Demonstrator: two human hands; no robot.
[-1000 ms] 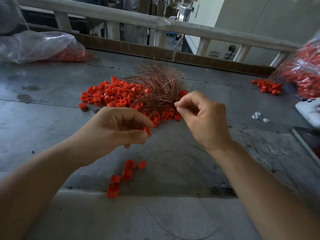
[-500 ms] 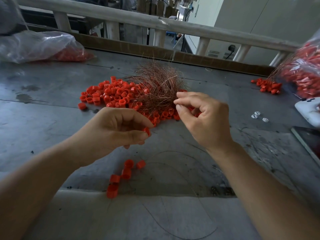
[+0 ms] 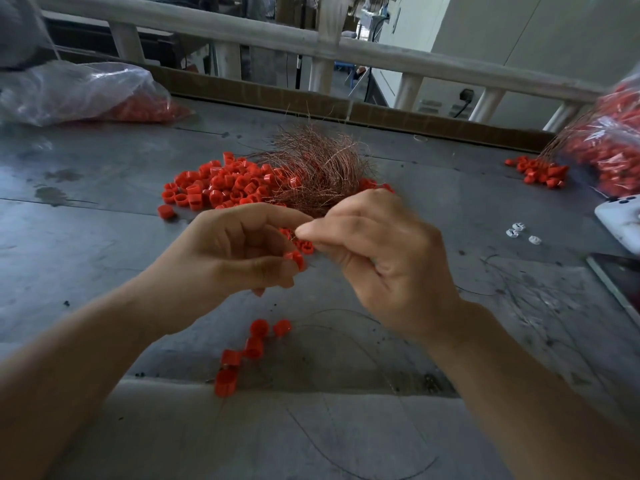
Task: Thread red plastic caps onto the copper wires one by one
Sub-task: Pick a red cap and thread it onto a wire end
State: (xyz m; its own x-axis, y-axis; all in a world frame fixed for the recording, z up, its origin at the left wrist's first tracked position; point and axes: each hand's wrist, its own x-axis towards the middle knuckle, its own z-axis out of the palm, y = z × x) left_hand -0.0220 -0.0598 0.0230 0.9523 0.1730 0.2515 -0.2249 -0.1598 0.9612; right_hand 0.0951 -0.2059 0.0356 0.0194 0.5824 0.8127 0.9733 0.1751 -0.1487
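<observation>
Alignment step. Holds red cap in left hand grip above desk, near wire bundle; pinches copper wire, barely visible, in right hand. Next needs steady aim at cap hole.

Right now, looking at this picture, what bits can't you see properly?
- Head view: whether the right hand pinches a wire; any strand there is too thin, and fingertips cover the spot.
- Head view: the opening of the red cap held by the left hand; fingers hide it.
- Head view: the bag of caps on the right; blurred and cut off by the picture's edge.
- Head view: three small white bits; too small to identify.
</observation>
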